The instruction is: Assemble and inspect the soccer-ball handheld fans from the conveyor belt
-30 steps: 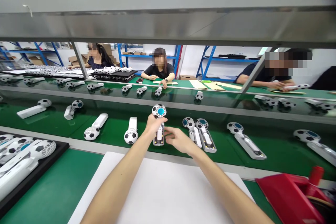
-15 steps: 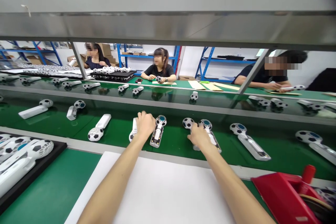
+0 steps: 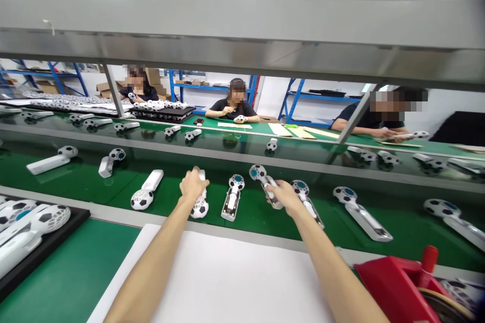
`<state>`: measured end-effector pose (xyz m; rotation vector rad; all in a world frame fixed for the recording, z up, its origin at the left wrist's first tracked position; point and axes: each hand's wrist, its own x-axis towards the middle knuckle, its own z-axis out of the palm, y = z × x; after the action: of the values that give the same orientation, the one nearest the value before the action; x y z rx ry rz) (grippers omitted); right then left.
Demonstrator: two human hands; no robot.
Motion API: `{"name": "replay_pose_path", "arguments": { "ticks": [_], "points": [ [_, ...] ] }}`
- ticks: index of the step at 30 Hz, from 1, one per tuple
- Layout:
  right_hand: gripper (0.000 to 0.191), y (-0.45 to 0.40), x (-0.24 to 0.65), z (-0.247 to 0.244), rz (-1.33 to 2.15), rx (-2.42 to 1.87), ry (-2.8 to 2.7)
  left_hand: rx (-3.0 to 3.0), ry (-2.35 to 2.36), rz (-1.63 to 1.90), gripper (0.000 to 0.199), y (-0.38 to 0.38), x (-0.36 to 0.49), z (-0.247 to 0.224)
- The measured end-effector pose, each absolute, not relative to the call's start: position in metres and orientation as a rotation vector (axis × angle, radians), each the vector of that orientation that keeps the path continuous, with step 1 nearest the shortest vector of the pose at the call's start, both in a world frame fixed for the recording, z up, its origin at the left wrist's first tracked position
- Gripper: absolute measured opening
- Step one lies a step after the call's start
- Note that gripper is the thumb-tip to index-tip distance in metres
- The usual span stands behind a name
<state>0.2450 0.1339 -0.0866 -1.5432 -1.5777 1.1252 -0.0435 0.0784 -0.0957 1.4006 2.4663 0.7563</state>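
Observation:
My left hand (image 3: pixel 193 183) is closed around the white handle of a football-patterned device (image 3: pixel 199 208), whose round head points toward me on the green belt. In my right hand (image 3: pixel 282 195) is another such device (image 3: pixel 258 173), gripped by its handle, its patterned head with a blue disc pointing away to the left. Between my hands lies a device with its inner parts exposed (image 3: pixel 231 204). Just right of my right hand, a similar opened device (image 3: pixel 301 188) is partly hidden by my wrist.
More devices lie along the green belt (image 3: pixel 170 212). White paper (image 3: pixel 242 277) covers the near table. A black tray (image 3: pixel 81 213) of devices is at left, a red tape dispenser (image 3: pixel 390 282) at right. Metal rails and a shelf cross ahead; three people sit beyond.
My right hand has taken hold of a device and turned it so its head points left. My left hand has shifted slightly left and closed on a handle. The view has tilted a little.

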Motion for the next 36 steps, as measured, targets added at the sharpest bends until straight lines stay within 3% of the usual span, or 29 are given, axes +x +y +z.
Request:
{"name": "replay_pose_path", "arguments": {
  "ticks": [4, 7, 10, 17, 22, 30, 36],
  "points": [
    [0.026, 0.121, 0.235, -0.065, 1.452, -1.253, -1.363, 1.602, 2.403, 1.122, 0.055, 0.071, -0.032, -0.071],
    [0.028, 0.110, 0.231, -0.048, 1.554, -1.079, -1.249, 1.706, 2.297, 1.189, 0.064, 0.070, -0.025, -0.062],
    [0.026, 0.101, 0.231, -0.035, 1.589, -0.979, -1.184, 1.734, 2.232, 1.071, 0.067, 0.073, -0.023, -0.061],
    [0.022, 0.081, 0.228, -0.015, 1.594, -0.859, -1.147, 1.472, 2.189, 0.578, 0.032, 0.072, -0.035, -0.068],
    [0.021, 0.069, 0.226, -0.006, 1.582, -0.834, -1.169, 1.290, 2.010, 0.489, 0.027, 0.069, -0.033, -0.083],
    [0.014, 0.055, 0.222, 0.003, 1.540, -0.784, -1.224, 1.191, 1.564, 1.054, 0.033, 0.068, -0.013, -0.056],
    [0.024, 0.043, 0.220, 0.012, 1.501, -0.719, -1.247, 1.041, 1.168, 1.373, 0.028, 0.050, 0.000, -0.021]
  ]
}}
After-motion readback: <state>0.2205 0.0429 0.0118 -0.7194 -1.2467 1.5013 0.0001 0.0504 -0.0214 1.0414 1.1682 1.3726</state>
